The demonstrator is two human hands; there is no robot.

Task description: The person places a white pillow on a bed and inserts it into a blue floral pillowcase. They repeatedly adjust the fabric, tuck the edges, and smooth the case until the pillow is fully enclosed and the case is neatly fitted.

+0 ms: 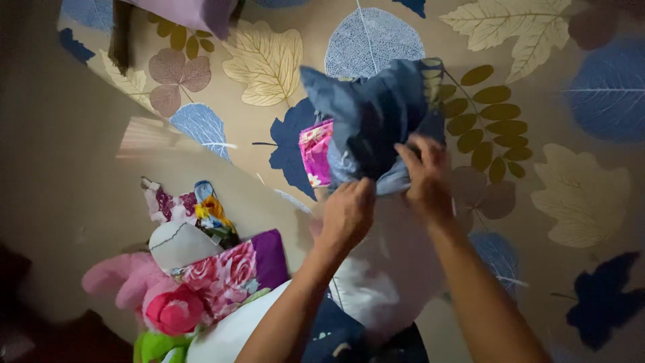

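My left hand and my right hand both grip the lower edge of a dark blue cloth cover, which is bunched and raised above the bed. Under the blue cloth shows a bright pink floral fabric. Below my hands lies a white pillow, partly hidden by my forearms. All of this rests on a beige bedsheet printed with large leaves.
At lower left lies a heap of things: a pink plush toy, a floral pink and purple cloth and a white cap-like piece. A pale purple cloth hangs in at the top left. The floor at left is dim.
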